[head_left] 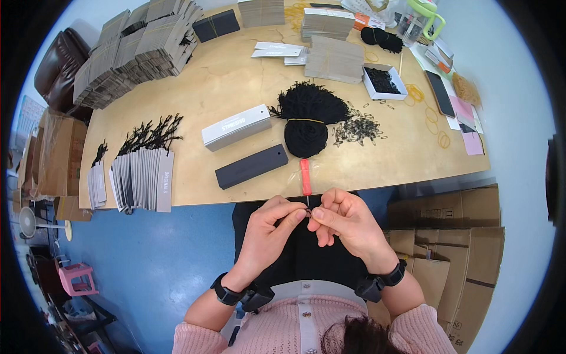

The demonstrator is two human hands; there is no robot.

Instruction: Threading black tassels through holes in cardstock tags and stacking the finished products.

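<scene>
My left hand [272, 229] and my right hand [349, 223] meet just off the table's front edge, thumbs and forefingers pinched together. Between the fingertips shows a small dark bit, too small to tell whether it is cord or a pin. Right above them a red-handled tool [305, 177] with a thin metal shaft lies at the edge, under what looks like clear tape. Behind it sits a bundle of black cords [309, 112] tied with a yellow band. Loose small black pins [358, 128] are scattered to its right. White tags [237, 127] and dark tags [252, 166] lie stacked left of the bundle.
Tags with black cords [141, 180] fan out at the table's front left. Large tag stacks [138, 53] fill the back left. At the right are a white box of black pieces [384, 82], rubber bands [431, 121] and a phone [440, 94]. Cardboard boxes [454, 253] stand below right.
</scene>
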